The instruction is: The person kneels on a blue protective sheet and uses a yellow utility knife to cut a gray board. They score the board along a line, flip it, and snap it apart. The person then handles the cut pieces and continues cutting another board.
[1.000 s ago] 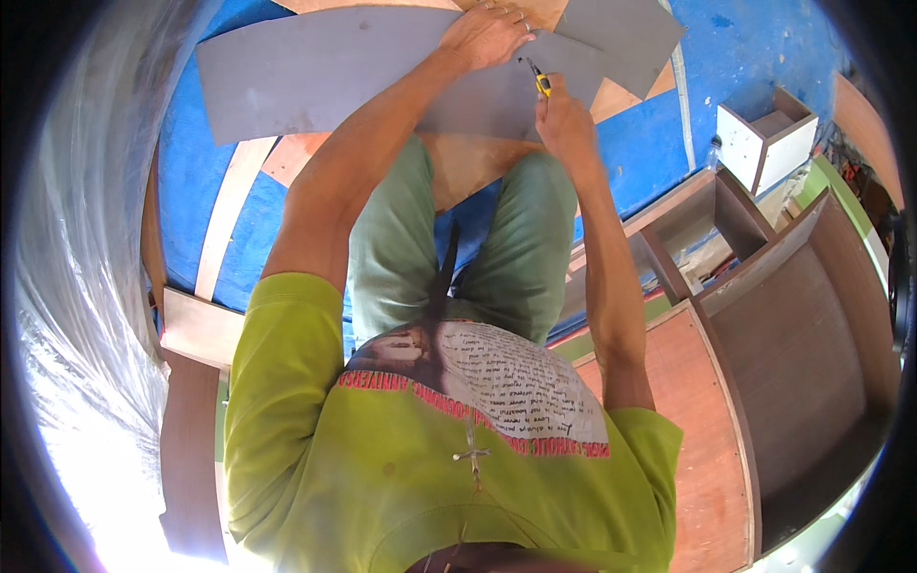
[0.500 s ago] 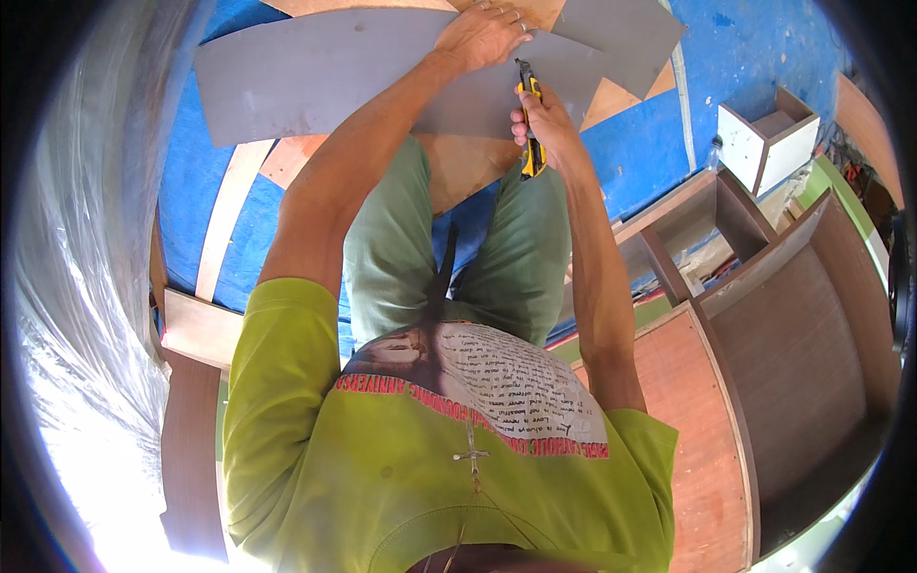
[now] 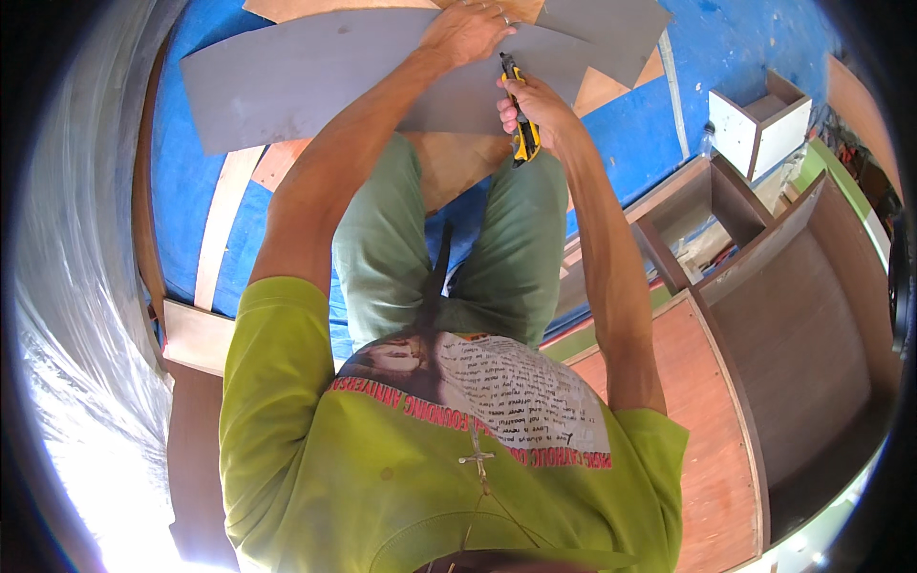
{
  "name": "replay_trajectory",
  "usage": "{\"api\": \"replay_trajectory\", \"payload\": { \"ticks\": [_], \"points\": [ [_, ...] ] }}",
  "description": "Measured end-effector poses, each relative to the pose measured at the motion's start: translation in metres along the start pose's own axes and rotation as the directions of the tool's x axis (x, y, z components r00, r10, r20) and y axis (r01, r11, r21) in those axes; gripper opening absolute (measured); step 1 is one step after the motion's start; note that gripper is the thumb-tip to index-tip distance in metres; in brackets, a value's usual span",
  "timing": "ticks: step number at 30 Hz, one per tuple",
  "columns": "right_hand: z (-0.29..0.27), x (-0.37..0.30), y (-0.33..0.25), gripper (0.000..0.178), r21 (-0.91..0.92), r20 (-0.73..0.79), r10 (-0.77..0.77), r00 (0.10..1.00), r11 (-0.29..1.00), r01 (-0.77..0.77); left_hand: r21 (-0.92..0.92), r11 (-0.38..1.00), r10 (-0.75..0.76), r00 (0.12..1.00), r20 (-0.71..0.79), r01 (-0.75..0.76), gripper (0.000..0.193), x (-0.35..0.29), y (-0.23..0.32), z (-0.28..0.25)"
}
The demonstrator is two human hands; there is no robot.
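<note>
Head view: compared with a second ago, more of the yellow-and-black utility knife [image 3: 522,126] shows in your right hand [image 3: 540,103], fingers wrapped round its slim handle above the long, smooth grey sheet [image 3: 296,76], suggesting a regrip rather than a stroke. Your left hand [image 3: 466,32] rests unclenched on the sheet; reddish-brown wood [image 3: 457,172] and scuffed blue covering [image 3: 626,153] lie beneath.

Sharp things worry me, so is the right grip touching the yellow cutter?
Touching. The head view shows the right grip closed around the yellow cutter, partly covering it.
</note>
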State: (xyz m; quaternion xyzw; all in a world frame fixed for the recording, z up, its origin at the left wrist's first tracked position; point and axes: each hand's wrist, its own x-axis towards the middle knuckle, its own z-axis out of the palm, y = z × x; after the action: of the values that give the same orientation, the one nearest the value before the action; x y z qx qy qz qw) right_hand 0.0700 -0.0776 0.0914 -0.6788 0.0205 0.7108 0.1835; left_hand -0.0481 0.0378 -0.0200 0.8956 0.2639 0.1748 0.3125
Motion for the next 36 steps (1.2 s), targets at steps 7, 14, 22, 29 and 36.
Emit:
{"api": "replay_trajectory", "payload": {
  "ticks": [7,14,22,29,36],
  "points": [
    [-0.009,-0.009,0.022,0.017,-0.704,-0.058,-0.489,0.87,0.638,0.312,-0.07,0.997,0.031,0.993,0.118,-0.023,0.031,-0.001,-0.008,0.003],
    [0.002,-0.01,0.021,0.021,-0.207,-0.098,-0.2,0.975,0.962,0.177,0.025,1.0,-0.017,0.999,0.03,0.017,0.03,-0.006,-0.004,0.006],
    [0.015,-0.012,0.02,0.021,0.051,-0.117,-0.132,0.984,0.989,0.139,-0.014,1.0,0.005,1.0,0.025,-0.005,0.029,-0.001,0.0,-0.004],
    [0.026,-0.006,0.021,0.018,0.118,-0.14,-0.13,0.982,0.982,0.146,-0.072,0.997,-0.006,0.999,0.036,0.008,0.027,-0.002,-0.001,-0.005],
    [0.032,-0.001,0.022,0.016,0.32,-0.121,-0.1,0.988,0.938,0.134,-0.07,0.997,0.021,0.999,-0.026,-0.022,0.026,-0.002,-0.001,-0.004]
  ]
}}
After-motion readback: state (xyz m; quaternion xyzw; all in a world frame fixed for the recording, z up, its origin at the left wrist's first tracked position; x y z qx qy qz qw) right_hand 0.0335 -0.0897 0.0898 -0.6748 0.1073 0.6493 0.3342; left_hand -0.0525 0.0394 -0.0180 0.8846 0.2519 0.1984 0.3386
